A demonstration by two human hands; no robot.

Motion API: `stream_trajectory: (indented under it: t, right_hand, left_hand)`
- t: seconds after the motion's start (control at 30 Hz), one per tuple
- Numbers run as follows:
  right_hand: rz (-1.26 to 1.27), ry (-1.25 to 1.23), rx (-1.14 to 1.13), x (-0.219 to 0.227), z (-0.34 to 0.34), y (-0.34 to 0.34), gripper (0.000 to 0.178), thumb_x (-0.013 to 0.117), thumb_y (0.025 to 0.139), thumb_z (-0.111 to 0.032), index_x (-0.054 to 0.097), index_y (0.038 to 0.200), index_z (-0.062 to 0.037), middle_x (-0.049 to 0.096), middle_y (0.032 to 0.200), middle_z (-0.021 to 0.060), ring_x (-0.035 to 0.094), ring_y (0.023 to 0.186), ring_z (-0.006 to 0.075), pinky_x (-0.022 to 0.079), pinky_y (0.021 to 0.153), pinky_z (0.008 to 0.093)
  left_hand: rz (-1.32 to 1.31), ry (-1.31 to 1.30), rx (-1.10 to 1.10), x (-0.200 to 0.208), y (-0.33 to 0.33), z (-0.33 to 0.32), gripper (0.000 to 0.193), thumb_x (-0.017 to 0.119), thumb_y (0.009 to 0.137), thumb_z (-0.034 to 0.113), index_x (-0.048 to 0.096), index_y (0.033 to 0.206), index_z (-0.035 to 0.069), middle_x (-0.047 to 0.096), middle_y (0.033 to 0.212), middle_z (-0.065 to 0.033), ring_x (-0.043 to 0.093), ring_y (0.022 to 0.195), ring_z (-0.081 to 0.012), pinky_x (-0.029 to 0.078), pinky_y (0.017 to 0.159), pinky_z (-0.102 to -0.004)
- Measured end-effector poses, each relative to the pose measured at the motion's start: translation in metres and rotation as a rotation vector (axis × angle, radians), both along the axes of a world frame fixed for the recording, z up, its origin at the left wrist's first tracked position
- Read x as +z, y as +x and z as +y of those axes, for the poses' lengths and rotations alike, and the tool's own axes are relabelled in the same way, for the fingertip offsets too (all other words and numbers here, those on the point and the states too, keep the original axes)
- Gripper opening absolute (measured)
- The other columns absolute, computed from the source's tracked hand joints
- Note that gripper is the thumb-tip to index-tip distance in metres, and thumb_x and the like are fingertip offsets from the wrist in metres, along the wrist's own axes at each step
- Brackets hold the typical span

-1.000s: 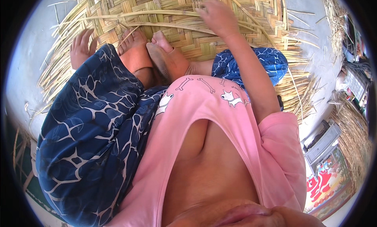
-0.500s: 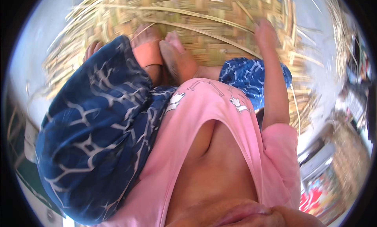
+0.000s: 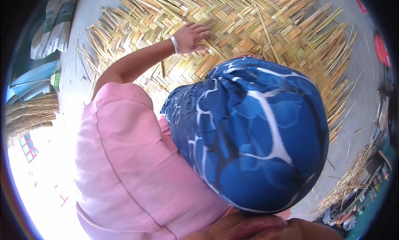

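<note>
My left hand (image 3: 191,37) rests palm down on a woven mat (image 3: 232,15) of flat, straw-coloured strips. Its fingers point right and its thumb stands away from them; a pale bangle (image 3: 174,45) circles the wrist. No strip shows gripped in it. Near the middle of the mat, a long loose strip (image 3: 262,24) lies across the weave. My raised knee in blue patterned cloth (image 3: 266,128) covers the mat's near part. A sliver of skin peeks out beyond the knee, hand or foot I cannot tell. My right hand cannot be made out.
Unwoven strip ends stick out around the mat's edge over a grey floor (image 3: 353,128). Bundled dry stalks (image 3: 33,111) lie at the far left, below a blue sheet (image 3: 35,80). More loose straw (image 3: 347,184) lies at the lower right, beside assorted clutter.
The view has swung round over the mat. My left hand has come into sight, flat on the weave. My right hand, earlier at the mat's right with a strip, has dropped from sight.
</note>
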State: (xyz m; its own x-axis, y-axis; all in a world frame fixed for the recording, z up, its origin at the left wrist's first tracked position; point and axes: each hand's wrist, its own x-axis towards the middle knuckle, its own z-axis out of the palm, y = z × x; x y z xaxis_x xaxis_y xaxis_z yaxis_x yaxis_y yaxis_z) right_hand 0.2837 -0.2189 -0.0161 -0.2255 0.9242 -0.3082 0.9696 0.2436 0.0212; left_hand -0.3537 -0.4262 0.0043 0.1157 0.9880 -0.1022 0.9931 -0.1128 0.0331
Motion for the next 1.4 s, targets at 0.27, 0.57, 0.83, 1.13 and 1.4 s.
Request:
stream_trajectory:
  t: [0.27,0.57,0.83,1.13,1.4]
  right_hand:
    - [0.178,-0.026,-0.045,0.017,0.001,-0.03,0.028,0.064,0.092,-0.023,0.064,0.111,-0.0029,0.067,0.11,0.0239,0.064,0.104,0.0445,0.051,0.087,0.0532]
    - [1.093,-0.475,-0.312,0.06,-0.015,-0.175,0.054,0.071,0.096,-0.04,0.062,0.131,-0.0005,0.07,0.122,0.0178,0.071,0.105,0.0282,0.056,0.09,0.0372]
    - [1.894,-0.736,-0.96,0.065,-0.026,-0.226,0.031,0.061,0.105,-0.033,0.063,0.119,-0.0047,0.072,0.109,0.0103,0.073,0.094,0.0222,0.06,0.078,0.0355]
    - [1.93,-0.706,-1.096,0.035,-0.037,-0.187,0.027,0.06,0.106,-0.031,0.064,0.114,-0.0055,0.073,0.106,0.0114,0.073,0.091,0.0227,0.06,0.076,0.035]
    - [2.011,-0.689,-0.96,0.06,-0.033,-0.191,0.025,0.068,0.102,-0.024,0.065,0.116,-0.0049,0.072,0.105,0.0076,0.073,0.094,0.0217,0.059,0.08,0.033]
  left_hand:
    - [0.019,0.013,0.037,0.003,-0.05,0.001,0.018,0.059,0.098,0.026,0.065,0.111,0.015,0.066,0.108,-0.0059,0.062,0.11,-0.0273,0.044,0.095,-0.044]
    - [-0.32,0.461,-0.164,0.069,0.051,0.178,0.016,0.071,0.094,0.014,0.067,0.109,0.011,0.07,0.101,-0.01,0.068,0.089,-0.0344,0.054,0.075,-0.043]
    - [-0.617,-0.109,-0.219,0.062,0.212,0.173,0.034,0.07,0.094,0.028,0.067,0.124,0.013,0.07,0.103,-0.0131,0.07,0.089,-0.0341,0.057,0.077,-0.0431]
    - [-0.789,-0.268,-0.267,0.02,0.131,0.146,0.03,0.069,0.094,0.03,0.074,0.11,0.006,0.074,0.103,-0.0173,0.07,0.099,-0.0373,0.055,0.087,-0.0402]
    - [-0.634,-0.215,-0.229,0.053,0.145,0.177,0.029,0.073,0.092,0.028,0.075,0.106,0.003,0.074,0.098,-0.0146,0.072,0.089,-0.0317,0.057,0.08,-0.0386]
